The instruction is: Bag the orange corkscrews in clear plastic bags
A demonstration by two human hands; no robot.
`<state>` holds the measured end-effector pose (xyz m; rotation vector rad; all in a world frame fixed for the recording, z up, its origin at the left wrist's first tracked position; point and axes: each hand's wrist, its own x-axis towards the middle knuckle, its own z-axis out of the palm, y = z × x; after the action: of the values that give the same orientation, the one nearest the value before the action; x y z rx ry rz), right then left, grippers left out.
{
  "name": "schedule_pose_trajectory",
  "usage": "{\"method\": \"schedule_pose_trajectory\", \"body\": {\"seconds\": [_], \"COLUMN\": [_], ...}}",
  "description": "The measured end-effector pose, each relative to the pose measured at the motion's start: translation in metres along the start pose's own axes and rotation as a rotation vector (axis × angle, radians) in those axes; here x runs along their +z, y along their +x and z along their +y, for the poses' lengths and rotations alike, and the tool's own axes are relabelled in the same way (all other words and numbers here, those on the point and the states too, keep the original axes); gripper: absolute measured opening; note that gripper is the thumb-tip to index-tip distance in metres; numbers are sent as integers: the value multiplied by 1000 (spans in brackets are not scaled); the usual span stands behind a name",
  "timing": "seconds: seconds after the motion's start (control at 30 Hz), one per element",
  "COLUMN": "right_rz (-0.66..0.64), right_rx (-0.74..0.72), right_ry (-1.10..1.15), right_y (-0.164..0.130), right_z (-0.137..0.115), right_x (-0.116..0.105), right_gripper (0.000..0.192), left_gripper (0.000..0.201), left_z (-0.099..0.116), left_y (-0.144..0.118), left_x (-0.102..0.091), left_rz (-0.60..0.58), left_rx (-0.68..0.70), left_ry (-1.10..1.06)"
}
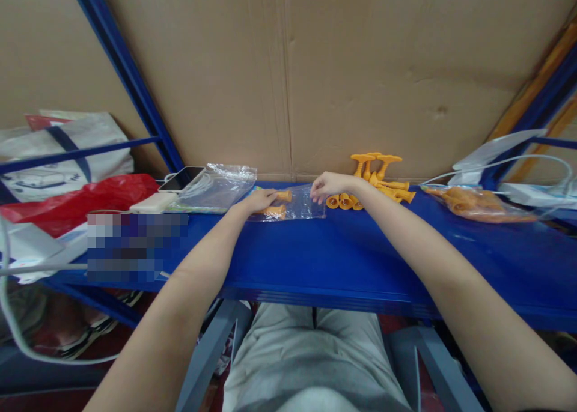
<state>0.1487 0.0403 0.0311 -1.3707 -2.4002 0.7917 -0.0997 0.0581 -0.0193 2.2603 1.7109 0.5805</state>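
A clear plastic bag (303, 206) with orange plastic pieces (276, 211) in its left part lies on the blue shelf top. My left hand (262, 200) is closed over the bag's left end, against the orange pieces, its fingertips partly hidden. At the bag's right end, the bent fingers of my right hand (325, 187) are pinched together at the film near its edge. Just right of and behind that hand, several loose orange T-handled pieces (377, 163) and hollow orange cones (345, 201) are heaped against the cardboard, partly covered by my right wrist.
Another bag of orange pieces (482, 204) lies at right. Leftward are flat clear packaging (225, 187), a phone (184, 179) with a white cable, a white box (153, 203) and a red plastic bag (90, 202). Blue posts and a cardboard wall (288, 81) bound the shelf.
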Motion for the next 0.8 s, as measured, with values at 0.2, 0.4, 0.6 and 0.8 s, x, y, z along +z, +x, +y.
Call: {"method": "schedule_pose_trajectory", "body": {"seconds": [0.2, 0.4, 0.6, 0.8], "right_rz": [224, 120, 110, 138], "right_rx": [84, 226, 327, 309], "right_ry": [-164, -525, -804, -862], "right_y": [-8, -12, -2, 3], "right_z": [1, 10, 10, 13], "right_x": [-20, -19, 13, 23], "right_gripper": [20, 26, 35, 40], "left_gripper": [43, 44, 44, 50], "left_z": [0, -4, -4, -9], "left_y": [0, 2, 1, 4], "left_x": [-1, -1, -2, 0], "left_rz": [-9, -22, -41, -33], "left_rx": [13, 28, 45, 75], "left_ry": [12, 55, 156, 228]}}
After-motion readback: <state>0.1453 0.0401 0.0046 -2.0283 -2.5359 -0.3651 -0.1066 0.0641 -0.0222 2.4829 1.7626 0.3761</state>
